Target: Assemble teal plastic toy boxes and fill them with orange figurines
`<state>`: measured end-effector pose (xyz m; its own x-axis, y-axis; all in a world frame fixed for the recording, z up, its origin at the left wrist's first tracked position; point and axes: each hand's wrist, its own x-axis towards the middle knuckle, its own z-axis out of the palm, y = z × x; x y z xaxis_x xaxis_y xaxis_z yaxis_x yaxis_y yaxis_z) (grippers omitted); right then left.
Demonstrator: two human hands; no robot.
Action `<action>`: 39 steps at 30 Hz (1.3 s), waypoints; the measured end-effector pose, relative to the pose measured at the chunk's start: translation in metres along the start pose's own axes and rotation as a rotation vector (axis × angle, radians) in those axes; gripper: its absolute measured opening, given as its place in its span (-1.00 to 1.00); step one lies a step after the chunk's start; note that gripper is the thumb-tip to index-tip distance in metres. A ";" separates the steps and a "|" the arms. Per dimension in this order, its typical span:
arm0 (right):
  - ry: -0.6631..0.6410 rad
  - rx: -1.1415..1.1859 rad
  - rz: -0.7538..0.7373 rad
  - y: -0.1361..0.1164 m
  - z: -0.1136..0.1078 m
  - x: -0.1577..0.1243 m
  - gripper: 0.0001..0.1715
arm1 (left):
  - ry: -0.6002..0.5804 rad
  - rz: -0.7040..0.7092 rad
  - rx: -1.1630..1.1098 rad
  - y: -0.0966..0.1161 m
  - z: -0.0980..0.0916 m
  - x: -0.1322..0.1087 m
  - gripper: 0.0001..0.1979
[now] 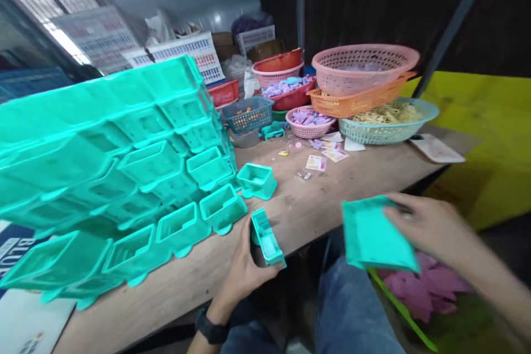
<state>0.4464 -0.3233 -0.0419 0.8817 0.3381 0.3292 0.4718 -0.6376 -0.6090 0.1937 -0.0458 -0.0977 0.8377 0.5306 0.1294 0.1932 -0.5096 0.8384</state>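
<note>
Turquoise box in left hand, panel in right hand, basket of purple pieces

Wht/navy box on L reads "BLU", rest illeg.

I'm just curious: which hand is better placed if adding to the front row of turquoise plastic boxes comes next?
Likely the left hand, holding a narrow turquoise plastic box near that row. The right hand, gripping a squarish turquoise plastic piece, is farther away.
</note>
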 end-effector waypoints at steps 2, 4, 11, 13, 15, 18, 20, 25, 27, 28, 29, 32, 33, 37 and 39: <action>-0.197 -0.007 -0.109 -0.053 0.048 0.015 -0.83 | -0.013 0.004 -0.007 -0.002 -0.004 -0.005 0.16; -0.348 -0.015 -0.195 -0.091 0.085 0.024 -0.80 | -0.021 -0.006 -0.013 -0.002 -0.007 -0.007 0.18; -0.624 0.143 -0.369 -0.123 0.107 0.019 -0.41 | -0.052 0.006 -0.029 0.003 -0.005 -0.006 0.19; -0.666 0.270 -0.382 -0.106 0.097 0.013 -0.38 | -0.055 0.007 -0.038 0.003 -0.005 -0.007 0.18; -0.760 0.370 -0.404 -0.088 0.091 0.006 0.03 | -0.065 0.007 -0.047 0.003 -0.005 -0.007 0.18; -0.844 0.381 -0.444 -0.076 0.099 -0.004 0.46 | -0.073 0.029 -0.051 0.004 -0.005 -0.005 0.16; -0.863 0.390 -0.464 -0.081 0.110 -0.009 0.51 | -0.069 0.052 -0.055 0.005 -0.005 -0.003 0.13; -0.940 0.509 -0.577 -0.096 0.125 -0.008 0.44 | -0.073 0.065 -0.078 0.009 -0.006 -0.002 0.09; -0.941 0.512 -0.604 -0.094 0.124 -0.008 0.43 | -0.081 0.035 -0.078 0.010 -0.008 -0.004 0.09; -0.945 0.505 -0.606 -0.092 0.123 -0.008 0.41 | -0.081 0.021 -0.073 0.010 -0.009 -0.005 0.10; -0.953 0.496 -0.604 -0.090 0.122 -0.009 0.40 | -0.077 0.012 -0.065 0.010 -0.010 -0.005 0.10; -1.006 0.483 -0.599 -0.086 0.121 -0.011 0.41 | -0.076 0.011 -0.055 0.010 -0.012 -0.007 0.12; -1.025 0.488 -0.598 -0.087 0.121 -0.012 0.43 | -0.077 0.009 -0.061 0.010 -0.013 -0.007 0.12; -1.048 0.533 -0.607 -0.088 0.126 -0.012 0.51 | -0.068 -0.020 -0.074 0.011 -0.013 -0.006 0.17; -1.034 0.543 -0.623 -0.086 0.128 -0.013 0.54 | -0.059 -0.018 -0.067 0.012 -0.012 -0.005 0.15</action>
<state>0.3947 -0.1839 -0.0861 0.0006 0.9943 0.1070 0.5245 0.0908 -0.8466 0.1855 -0.0469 -0.0819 0.8632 0.4979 0.0841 0.1757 -0.4523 0.8744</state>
